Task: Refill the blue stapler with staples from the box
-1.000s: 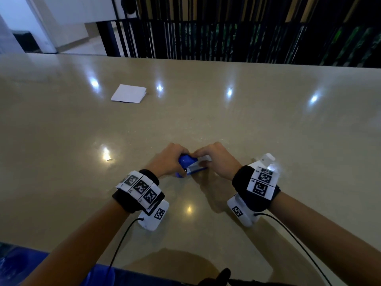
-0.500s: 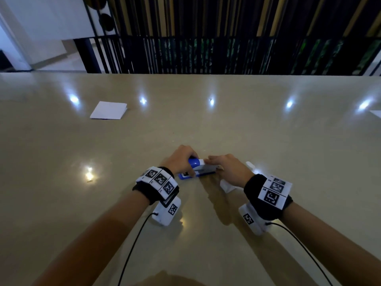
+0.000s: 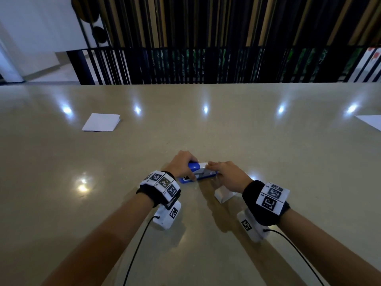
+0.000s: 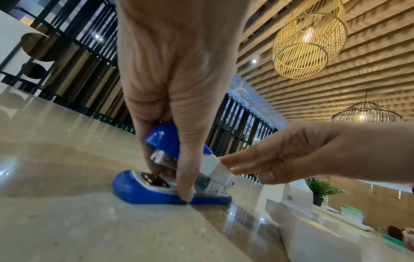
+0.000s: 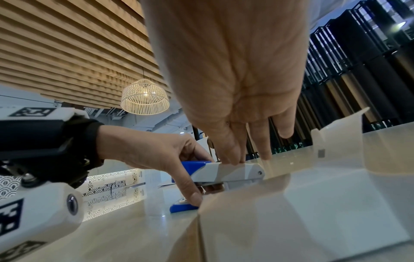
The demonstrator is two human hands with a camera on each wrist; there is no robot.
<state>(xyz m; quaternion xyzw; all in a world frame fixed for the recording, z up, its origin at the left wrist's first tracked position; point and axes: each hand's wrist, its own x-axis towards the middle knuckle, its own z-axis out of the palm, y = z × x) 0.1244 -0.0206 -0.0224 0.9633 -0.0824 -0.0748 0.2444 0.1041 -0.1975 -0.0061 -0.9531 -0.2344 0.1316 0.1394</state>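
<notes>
The blue stapler (image 3: 203, 174) lies on the beige table (image 3: 268, 145) with its blue and white top arm raised a little at the front. My left hand (image 3: 182, 164) grips it from the left, thumb (image 4: 186, 179) on the near side and fingers on the far side. My right hand (image 3: 223, 173) has straight fingertips (image 4: 233, 162) resting on the white rear part of the stapler (image 5: 226, 171). A small white staple box (image 3: 224, 196) stands under my right wrist, its flap open (image 5: 342, 127). What the box holds is hidden.
A folded white paper (image 3: 101, 122) lies far left on the table. Another white sheet (image 3: 370, 121) pokes in at the right edge. A black railing (image 3: 185, 67) runs behind the table's far edge. Cables trail from both wrist cameras.
My right hand went from curled on the stapler to straight fingers resting on its top. The stapler now sits lower on the table. The white box came into view under my right wrist.
</notes>
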